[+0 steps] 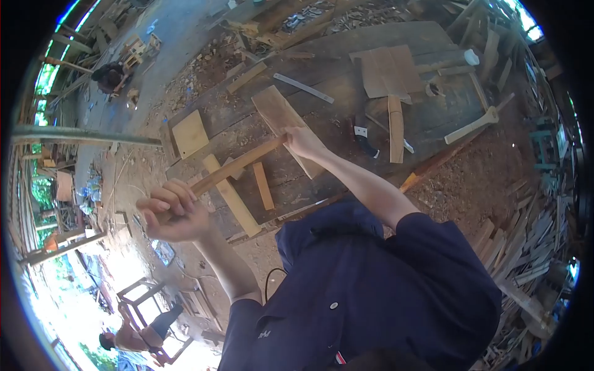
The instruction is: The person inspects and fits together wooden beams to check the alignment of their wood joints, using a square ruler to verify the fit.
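A narrow brown wooden strip [238, 163] is held slantwise above the workbench between my two hands. My left hand [176, 212] is closed round its lower left end, with the fingers curled. At the upper right end, my right hand [303, 142] pinches the strip. Under that hand lies a wide pale board [278, 111]. Below the strip are a long light wood piece [234, 198] and a short orange-brown piece [263, 186]. A square pale board [190, 134] rests near the bench's left edge.
On the workbench [334, 52] lie a metal ruler [304, 88], a black-handled saw [365, 140], a brown sheet [388, 71] and a wooden piece [471, 125]. Scrap wood [526, 278] is heaped at right. Two other people [133, 339] [109, 78] are at far left.
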A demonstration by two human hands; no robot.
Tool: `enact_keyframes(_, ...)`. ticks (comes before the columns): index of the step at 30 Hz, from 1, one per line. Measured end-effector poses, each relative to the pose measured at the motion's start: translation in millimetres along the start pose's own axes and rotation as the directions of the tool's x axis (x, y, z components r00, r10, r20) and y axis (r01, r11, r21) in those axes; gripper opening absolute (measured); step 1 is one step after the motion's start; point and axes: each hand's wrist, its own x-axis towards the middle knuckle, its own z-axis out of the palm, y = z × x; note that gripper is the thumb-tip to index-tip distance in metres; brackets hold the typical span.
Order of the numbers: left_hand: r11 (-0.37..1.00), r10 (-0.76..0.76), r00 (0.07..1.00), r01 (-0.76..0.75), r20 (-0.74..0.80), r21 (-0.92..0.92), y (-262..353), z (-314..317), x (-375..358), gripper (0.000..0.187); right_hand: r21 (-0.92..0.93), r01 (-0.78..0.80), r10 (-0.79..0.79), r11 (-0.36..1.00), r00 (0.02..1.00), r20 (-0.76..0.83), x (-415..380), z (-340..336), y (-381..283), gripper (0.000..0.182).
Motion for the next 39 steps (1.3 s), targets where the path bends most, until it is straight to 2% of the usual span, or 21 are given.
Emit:
enact_keyframes(1, 1.0, 0.019, 1.0, -0.019, -0.008, 0.022, 0.1, 1.8, 1.1, 0.034, 0.008, -0.007, 0.007, 1.0, 1.0, -0.008, -3.9, 4.9, 0.1, 0.029)
enact_keyframes(3, 1.0, -0.009, 0.999, 0.01, 0.043, -0.028, 0.3, -13.4, 8.1, 0.034, 0.24, 0.311, -0.288, 0.92, 0.949, -0.127, -24.8, -3.4, -33.7, 0.03)
enact_keyframes(6, 0.992, -0.052, 0.989, 0.067, 0.136, -0.106, -0.1, -21.2, 14.9, 0.031, 0.134, 0.252, -0.23, 0.959, 0.961, -0.156, -20.2, 9.0, 2.8, 0.033)
enact_keyframes(7, 0.981, -0.064, 0.977, 0.099, 0.203, -0.169, -2.1, -26.5, 18.6, 0.03, 0.036, 0.024, -0.024, 0.999, 1.0, 0.006, -10.9, 10.8, 26.7, 0.035)
enact_keyframes(10, 0.949, -0.09, 0.947, 0.175, 0.307, -0.263, -6.4, -27.3, 26.6, 0.026, -0.035, -0.093, 0.094, 0.995, 0.995, 0.03, 13.4, 43.5, 89.1, 0.036)
enact_keyframes(11, 0.94, -0.098, 0.937, 0.197, 0.336, -0.277, -7.4, -33.0, 30.9, 0.026, -0.027, -0.104, 0.104, 0.994, 0.994, 0.022, 6.0, 43.3, 78.8, 0.036)
enact_keyframes(13, 0.918, -0.091, 0.917, 0.228, 0.389, -0.324, -11.9, -43.3, 40.6, 0.026, 0.185, 0.181, -0.165, 0.966, 0.982, -0.096, -12.9, 34.2, 40.6, 0.037)
enact_keyframes(14, 0.916, -0.091, 0.914, 0.232, 0.395, -0.326, -13.9, -43.9, 43.6, 0.026, 0.186, 0.179, -0.162, 0.966, 0.981, -0.103, -11.6, 27.6, 40.1, 0.037)
enact_keyframes(16, 0.892, -0.074, 0.906, 0.247, 0.417, -0.379, -15.7, -46.1, 47.0, 0.026, 0.153, -0.127, 0.115, 0.98, 0.99, 0.085, -16.1, 13.1, 42.4, 0.031)
enact_keyframes(17, 0.889, -0.072, 0.9, 0.254, 0.431, -0.382, -17.0, -49.3, 49.9, 0.027, 0.102, -0.025, 0.034, 0.995, 0.995, -0.091, 0.8, 51.2, 97.4, 0.031)
enact_keyframes(18, 0.887, -0.072, 0.897, 0.258, 0.436, -0.384, -18.6, -52.2, 52.0, 0.027, 0.103, -0.027, 0.037, 0.994, 0.995, -0.097, 6.2, 59.6, 115.5, 0.031)
enact_keyframes(20, 0.867, -0.071, 0.902, 0.267, 0.425, -0.421, -20.8, -58.7, 56.9, 0.028, 0.014, -0.21, 0.21, 0.978, 0.978, 0.001, 12.3, 64.4, 131.1, 0.026)
enact_keyframes(22, 0.863, -0.04, 0.903, 0.248, 0.429, -0.44, -20.4, -70.8, 60.9, 0.028, -0.006, -0.177, 0.176, 0.984, 0.979, 0.099, -11.7, 18.2, 67.5, 0.016)
enact_keyframes(24, 0.871, -0.098, 0.941, 0.238, 0.323, -0.43, -22.2, -89.0, 63.5, 0.029, 0.197, -0.067, 0.068, 0.978, 0.998, 0.004, -23.0, 17.6, 57.2, 0.009)
enact_keyframes(26, 0.852, -0.067, 0.959, 0.199, 0.276, -0.484, -26.2, -93.8, 64.9, 0.031, 0.09, -0.032, 0.033, 0.995, 0.999, -0.016, -23.9, 34.5, 77.6, 0.013)
enact_keyframes(27, 0.873, -0.061, 0.959, 0.187, 0.278, -0.45, -27.0, -92.2, 66.4, 0.032, 0.069, -0.128, 0.124, 0.989, 0.991, 0.054, -26.0, 28.0, 74.1, 0.015)
enact_keyframes(28, 0.895, -0.063, 0.959, 0.177, 0.276, -0.41, -25.6, -90.9, 66.6, 0.034, 0.05, -0.117, 0.118, 0.992, 0.993, -0.012, -18.3, 61.0, 107.9, 0.023)
enact_keyframes(32, 0.916, -0.035, 0.976, 0.118, 0.216, -0.382, -26.8, -95.2, 68.5, 0.032, 0.219, -0.182, 0.261, 0.959, 0.87, -0.418, -14.5, 44.3, 86.0, 0.034)
enact_keyframes(34, 0.931, -0.09, 0.987, 0.131, 0.133, -0.341, -26.7, -98.5, 67.3, 0.031, 0.159, -0.365, 0.394, 0.918, 0.887, -0.24, -4.2, 42.9, 90.8, 0.039)
enact_keyframes(37, 0.935, -0.057, 0.988, 0.103, 0.142, -0.341, -25.8, -92.6, 68.6, 0.032, 0.039, -0.262, 0.265, 0.964, 0.95, -0.163, 28.5, 81.7, 150.6, 0.042)
enact_keyframes(39, 0.945, -0.058, 0.992, 0.091, 0.113, -0.315, -23.8, -83.4, 63.7, 0.036, 0.071, -0.357, 0.362, 0.931, 0.928, -0.083, 23.4, 75.4, 132.1, 0.037)
